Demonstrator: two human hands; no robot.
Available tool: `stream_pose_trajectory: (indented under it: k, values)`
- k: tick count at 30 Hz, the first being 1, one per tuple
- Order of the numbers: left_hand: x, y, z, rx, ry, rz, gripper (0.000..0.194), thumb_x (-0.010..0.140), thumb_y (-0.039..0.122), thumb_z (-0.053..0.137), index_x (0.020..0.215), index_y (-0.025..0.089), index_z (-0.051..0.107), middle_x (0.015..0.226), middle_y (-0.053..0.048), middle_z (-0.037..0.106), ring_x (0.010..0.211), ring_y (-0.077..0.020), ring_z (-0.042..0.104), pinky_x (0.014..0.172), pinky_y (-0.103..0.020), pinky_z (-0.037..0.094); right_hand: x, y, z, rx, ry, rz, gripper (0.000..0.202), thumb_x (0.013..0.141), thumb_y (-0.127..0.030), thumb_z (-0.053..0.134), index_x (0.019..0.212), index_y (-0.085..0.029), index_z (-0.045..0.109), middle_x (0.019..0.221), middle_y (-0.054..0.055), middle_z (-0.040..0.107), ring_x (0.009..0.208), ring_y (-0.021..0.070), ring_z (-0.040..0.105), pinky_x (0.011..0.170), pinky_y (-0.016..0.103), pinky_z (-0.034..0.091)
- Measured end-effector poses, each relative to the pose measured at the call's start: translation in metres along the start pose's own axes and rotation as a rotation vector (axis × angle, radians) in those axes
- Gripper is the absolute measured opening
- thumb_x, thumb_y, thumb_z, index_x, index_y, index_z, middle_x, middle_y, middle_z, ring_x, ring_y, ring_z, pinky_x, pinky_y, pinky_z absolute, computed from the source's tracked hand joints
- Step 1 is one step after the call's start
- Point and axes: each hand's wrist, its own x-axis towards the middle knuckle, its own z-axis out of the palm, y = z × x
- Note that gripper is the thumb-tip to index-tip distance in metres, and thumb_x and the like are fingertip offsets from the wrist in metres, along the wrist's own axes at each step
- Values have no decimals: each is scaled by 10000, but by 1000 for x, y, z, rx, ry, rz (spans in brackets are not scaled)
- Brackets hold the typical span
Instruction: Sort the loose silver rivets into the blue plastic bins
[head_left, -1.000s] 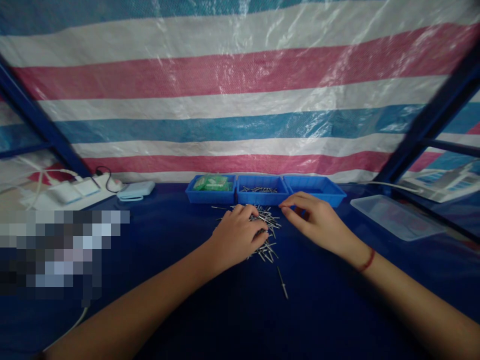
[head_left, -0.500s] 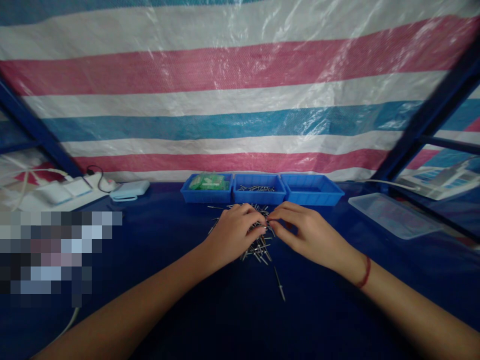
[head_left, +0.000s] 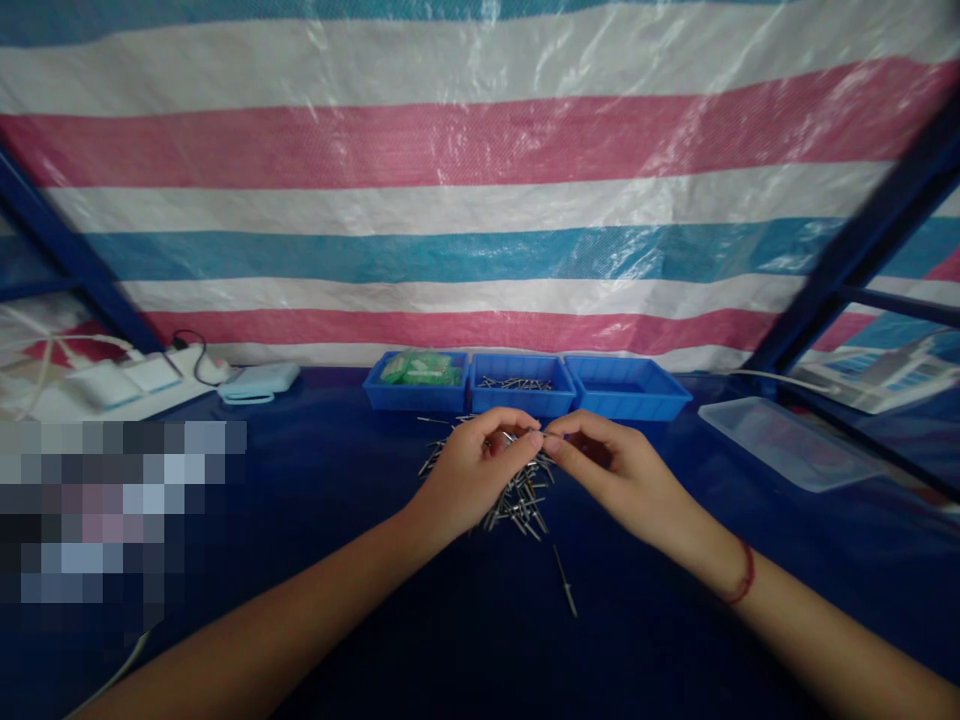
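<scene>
Over a heap of silver blind rivets (head_left: 517, 505), my two hands meet fingertip to fingertip. My left hand (head_left: 480, 455) is closed in a pinch, its thumb and index finger pressed together. Facing it, my right hand (head_left: 619, 460) pinches as well, thumb against index finger. A thin bit of metal, seemingly one blind rivet, shows between the fingertips; most of it is covered. A single loose rivet (head_left: 567, 582) lies apart from the heap, nearer to me.
Behind the heap stand three blue bins: one with green packets (head_left: 420, 368), a middle one (head_left: 523, 400) with rivets, and a right one (head_left: 634, 402). A translucent lid (head_left: 787, 445) lies at right. A power strip (head_left: 161, 390) and light-blue case (head_left: 259, 383) sit at left.
My left hand has turned so its thumb and index finger come up together, and the right fingertips have closed in against them. The view has shifted slightly.
</scene>
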Motion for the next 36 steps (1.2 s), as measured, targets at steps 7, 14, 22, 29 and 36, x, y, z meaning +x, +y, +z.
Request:
stream_pose_trajectory:
  k: [7, 14, 22, 29, 36]
  values:
    - [-2, -3, 1, 47, -22, -2, 216, 821, 354, 545, 907, 180, 640, 751, -4, 619, 614, -119, 511, 572, -252, 392, -2, -1, 1, 18, 113, -4, 174, 797, -361, 596, 822, -195, 639, 704, 7, 603, 589, 124, 521, 530, 273, 419]
    - [-2, -5, 3, 85, -93, 59, 208, 869, 309, 489, 929, 174, 635, 818, -30, 644, 735, -150, 572, 659, -283, 448, -1, -2, 1, 72, 114, -21, 150, 785, -336, 616, 852, -204, 640, 714, 6, 602, 592, 123, 528, 520, 267, 422]
    - [-4, -6, 5, 82, -68, 76, 183, 858, 304, 517, 950, 177, 613, 810, -16, 621, 686, -131, 541, 619, -259, 431, -2, -3, 0, 57, 151, -55, 130, 790, -326, 616, 806, -201, 648, 721, 8, 609, 614, 122, 529, 544, 267, 424]
    - [-5, -5, 5, 113, -64, 110, 178, 862, 311, 518, 935, 184, 618, 796, -8, 616, 660, -119, 522, 570, -236, 399, -2, -2, 1, 75, 181, -40, 128, 775, -327, 635, 797, -201, 632, 693, 0, 584, 596, 120, 516, 529, 263, 417]
    - [-6, -3, 5, 163, 17, 167, 128, 851, 267, 531, 896, 182, 615, 761, 0, 610, 600, -100, 504, 537, -224, 390, -2, -2, 1, 52, 167, -95, 110, 796, -303, 612, 846, -209, 638, 736, 8, 584, 628, 127, 519, 546, 271, 426]
